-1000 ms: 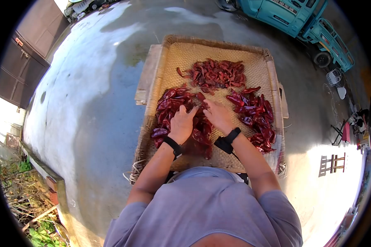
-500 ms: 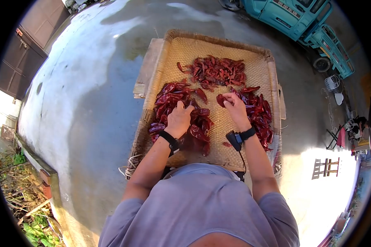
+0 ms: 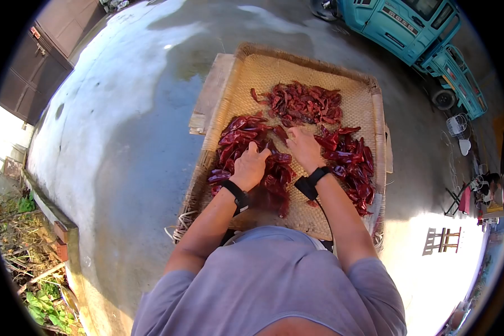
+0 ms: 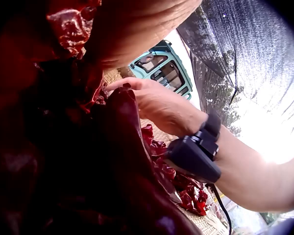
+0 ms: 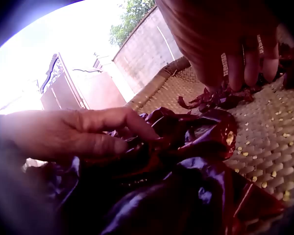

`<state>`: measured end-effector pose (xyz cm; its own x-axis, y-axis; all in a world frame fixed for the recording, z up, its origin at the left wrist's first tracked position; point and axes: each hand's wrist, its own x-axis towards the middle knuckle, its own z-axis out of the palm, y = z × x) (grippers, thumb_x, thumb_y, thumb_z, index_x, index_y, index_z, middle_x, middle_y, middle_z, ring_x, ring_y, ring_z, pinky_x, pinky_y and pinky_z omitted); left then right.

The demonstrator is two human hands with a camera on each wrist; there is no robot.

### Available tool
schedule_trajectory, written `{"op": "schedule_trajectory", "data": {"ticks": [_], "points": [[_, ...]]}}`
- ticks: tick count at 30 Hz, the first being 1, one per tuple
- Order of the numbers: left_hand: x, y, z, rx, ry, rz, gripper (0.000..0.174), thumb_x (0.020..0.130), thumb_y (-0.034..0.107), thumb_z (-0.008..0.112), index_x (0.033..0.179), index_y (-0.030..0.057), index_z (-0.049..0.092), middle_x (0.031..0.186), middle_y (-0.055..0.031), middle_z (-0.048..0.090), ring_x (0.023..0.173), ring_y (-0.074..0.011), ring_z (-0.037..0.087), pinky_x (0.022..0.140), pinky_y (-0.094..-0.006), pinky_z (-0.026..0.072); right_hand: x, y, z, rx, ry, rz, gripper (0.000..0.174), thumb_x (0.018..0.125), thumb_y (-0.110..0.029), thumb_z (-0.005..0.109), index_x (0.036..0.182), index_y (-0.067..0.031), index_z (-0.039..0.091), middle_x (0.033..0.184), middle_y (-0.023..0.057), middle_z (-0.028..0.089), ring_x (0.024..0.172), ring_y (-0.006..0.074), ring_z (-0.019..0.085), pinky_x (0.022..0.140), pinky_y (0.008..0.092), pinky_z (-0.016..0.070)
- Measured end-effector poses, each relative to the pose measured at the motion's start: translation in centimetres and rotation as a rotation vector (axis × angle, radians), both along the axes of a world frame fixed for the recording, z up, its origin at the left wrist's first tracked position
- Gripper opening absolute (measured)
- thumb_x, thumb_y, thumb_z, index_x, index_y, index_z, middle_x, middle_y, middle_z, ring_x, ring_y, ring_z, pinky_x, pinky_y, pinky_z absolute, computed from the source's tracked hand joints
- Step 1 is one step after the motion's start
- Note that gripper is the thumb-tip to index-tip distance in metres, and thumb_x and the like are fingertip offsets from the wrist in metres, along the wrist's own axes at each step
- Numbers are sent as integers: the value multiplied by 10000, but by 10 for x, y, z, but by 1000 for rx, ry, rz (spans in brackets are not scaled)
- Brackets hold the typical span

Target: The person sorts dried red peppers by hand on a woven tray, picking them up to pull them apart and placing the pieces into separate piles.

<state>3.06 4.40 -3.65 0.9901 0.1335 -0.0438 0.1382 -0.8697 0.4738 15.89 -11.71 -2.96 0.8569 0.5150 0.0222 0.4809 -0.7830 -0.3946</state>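
Observation:
Dried red chili peppers lie in three heaps on a woven tray [image 3: 319, 210]. My left hand [image 3: 250, 167] rests on the left heap [image 3: 238, 134]; in the right wrist view, its thumb and bent forefinger pinch a wrinkled dark red chili pepper [image 5: 159, 147]. My right hand [image 3: 304, 148] is at that heap's right edge, fingers stretched beside a single chili pepper [image 3: 280, 133]. Seen from the right wrist, its fingers [image 5: 252, 68] hang slightly apart over the weave, with nothing visible between them. Glossy peppers form the right heap [image 3: 350, 157]; smaller, duller ones form the far heap [image 3: 305, 103].
The tray's raised rim [image 3: 313, 63] surrounds the heaps, and a wooden board [image 3: 211, 95] sticks out on its left. Pale seeds [image 5: 264, 176] dot the weave. Farther off on the concrete stand a teal vehicle [image 3: 397, 28] and a small stool [image 3: 448, 239].
Half a second ago my right hand held a dark red pepper beside the right heap. It has since moved left, back to the left heap's edge. My left hand stays on the left heap.

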Motion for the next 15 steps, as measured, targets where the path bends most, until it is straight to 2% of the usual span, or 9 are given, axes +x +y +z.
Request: {"op": "schedule_trajectory", "data": {"ticks": [2, 5, 7, 12, 15], "points": [[0, 0, -2, -16, -13, 3, 336, 883, 67, 580, 1186, 196, 647, 1135, -188, 492, 916, -392, 641, 766, -488, 540, 5, 15, -13, -69, 37, 16, 336, 875, -185, 638, 1200, -121, 585, 1110, 155, 617, 1065, 370, 579, 890, 474, 499], [0, 3, -5, -28, -22, 7, 335, 888, 74, 573, 1187, 207, 646, 1140, -194, 493, 906, -398, 642, 759, -489, 535, 9, 19, -26, -43, 3, 33, 340, 864, -162, 628, 1198, -113, 590, 1120, 166, 605, 1086, 368, 575, 880, 471, 501], [1, 3, 0, -34, 8, 6, 338, 888, 74, 570, 1191, 205, 644, 1140, -194, 491, 916, -396, 640, 762, -490, 532, 10, 16, -24, -37, -6, 28, 317, 876, -146, 608, 1191, -109, 597, 1094, 156, 629, 1048, 363, 596, 860, 470, 504], [2, 3, -2, -26, 54, -1, 350, 900, 71, 558, 1217, 204, 624, 1152, -193, 480, 938, -384, 632, 776, -492, 523, 0, -25, 3, -33, 77, 9, 276, 890, -150, 610, 1161, -99, 626, 1063, 143, 665, 1000, 351, 620, 841, 480, 504], [2, 5, -3, -20, 82, -12, 332, 926, 85, 556, 1229, 207, 615, 1159, -180, 471, 953, -375, 627, 791, -485, 519, 1, -58, 23, -160, -98, -29, 269, 901, -149, 601, 1162, -100, 641, 1064, 142, 676, 990, 347, 632, 834, 478, 513]]}}
